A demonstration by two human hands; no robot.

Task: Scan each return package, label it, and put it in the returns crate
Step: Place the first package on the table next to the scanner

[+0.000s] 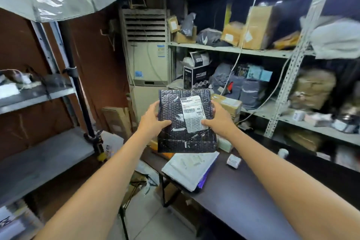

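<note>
I hold a black bubble-wrap package point(175, 140) up in the air in front of me, above the far end of a dark table point(253, 191). A white shipping label point(191, 112) with a barcode is stuck on its upper right face. My left hand point(153, 118) grips the package's left edge, thumb on the front. My right hand point(219, 120) grips its right edge, thumb touching the label's lower corner. No scanner or crate is visible.
A white and grey mailer stack point(190, 167) lies on the table below the package, a small label roll point(233, 161) beside it. Metal shelves point(233, 50) full of parcels fill the right. A standing air conditioner point(147, 60) is behind; grey shelves point(39, 162) stand left.
</note>
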